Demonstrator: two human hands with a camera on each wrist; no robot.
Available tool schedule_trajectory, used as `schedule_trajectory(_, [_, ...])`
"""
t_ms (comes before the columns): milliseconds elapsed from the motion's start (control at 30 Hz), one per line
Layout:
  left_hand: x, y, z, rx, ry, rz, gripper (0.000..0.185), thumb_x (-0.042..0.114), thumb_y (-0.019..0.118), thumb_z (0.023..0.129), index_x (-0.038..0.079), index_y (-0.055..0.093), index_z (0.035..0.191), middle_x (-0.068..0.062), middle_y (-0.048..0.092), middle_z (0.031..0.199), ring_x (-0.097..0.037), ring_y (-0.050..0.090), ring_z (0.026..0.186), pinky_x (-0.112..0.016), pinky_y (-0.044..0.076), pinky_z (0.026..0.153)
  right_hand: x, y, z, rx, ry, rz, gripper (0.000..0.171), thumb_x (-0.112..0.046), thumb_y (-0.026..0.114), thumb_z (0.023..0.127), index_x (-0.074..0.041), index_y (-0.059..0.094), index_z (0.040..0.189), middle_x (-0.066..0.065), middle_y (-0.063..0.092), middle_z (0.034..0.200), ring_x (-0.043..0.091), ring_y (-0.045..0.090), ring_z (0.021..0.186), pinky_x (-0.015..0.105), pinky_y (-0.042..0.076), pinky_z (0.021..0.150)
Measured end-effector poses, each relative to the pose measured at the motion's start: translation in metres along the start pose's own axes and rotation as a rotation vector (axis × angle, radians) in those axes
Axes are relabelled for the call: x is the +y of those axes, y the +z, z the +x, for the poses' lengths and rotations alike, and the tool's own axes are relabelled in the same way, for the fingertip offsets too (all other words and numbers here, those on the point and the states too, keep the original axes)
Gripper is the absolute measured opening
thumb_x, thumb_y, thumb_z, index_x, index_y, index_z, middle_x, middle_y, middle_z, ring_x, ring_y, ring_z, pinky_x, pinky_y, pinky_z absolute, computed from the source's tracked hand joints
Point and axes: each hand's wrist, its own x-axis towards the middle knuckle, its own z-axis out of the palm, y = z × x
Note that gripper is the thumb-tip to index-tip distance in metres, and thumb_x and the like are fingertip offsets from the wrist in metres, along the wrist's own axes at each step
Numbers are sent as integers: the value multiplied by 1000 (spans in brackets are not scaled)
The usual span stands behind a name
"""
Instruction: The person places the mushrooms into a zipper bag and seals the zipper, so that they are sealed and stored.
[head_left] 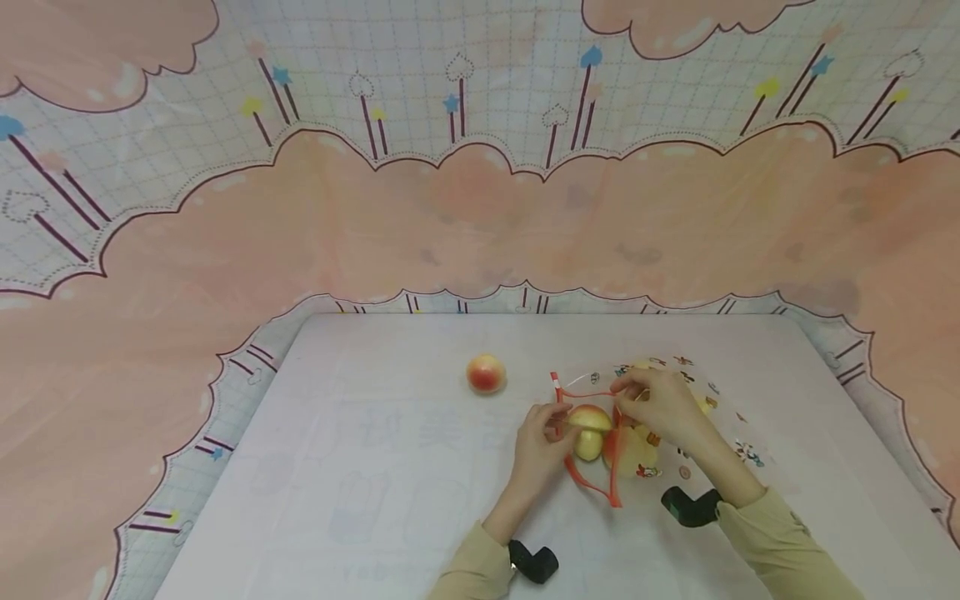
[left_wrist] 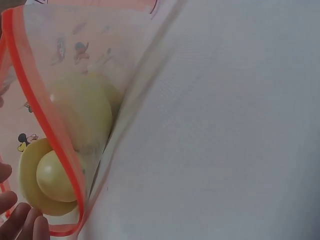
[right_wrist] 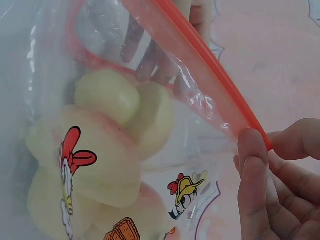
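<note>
A clear zip bag [right_wrist: 200, 150] with an orange edge and cartoon prints lies on the table, its mouth spread towards the left. My right hand [head_left: 663, 408] pinches the orange edge [right_wrist: 220, 75] between thumb and fingers. At the mouth lies a toy mushroom [head_left: 589, 417] with a red-topped cap and a pale yellow stem. My left hand [head_left: 542, 442] is beside the mushroom, fingers loosely extended; in the left wrist view its fingertips [left_wrist: 20, 220] are by the cap's rim. Whether they touch it is unclear. Several round yellow-red pieces [right_wrist: 100, 155] fill the bag deeper in.
A red-and-yellow toy fruit [head_left: 486, 374] sits on the white table [head_left: 337, 467], left of the bag and farther back. Black wrist-camera mounts [head_left: 690, 507] sit at both cuffs. A pink patterned curtain [head_left: 450, 225] hangs behind the table.
</note>
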Motion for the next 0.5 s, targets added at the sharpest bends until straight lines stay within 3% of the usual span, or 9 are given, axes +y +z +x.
schedule_trajectory(300, [2,1,-5,-28,-56,-45,25,0,67,83,0,67,108,-17,67,102,-31,69,89,-20,55,75,1,1,1,25,26,8,20,-10,63,85,-2,69,102,10,66,84,14,58,62,26,46,46])
schedule_trajectory(500, [26,-4,-7,-86,-67,-73,26,-6,62,84,-9,63,109,-26,66,106,-40,67,92,-23,55,77,5,4,1,74,14,6,18,-10,64,85,-3,70,101,10,68,83,13,57,66,26,46,47])
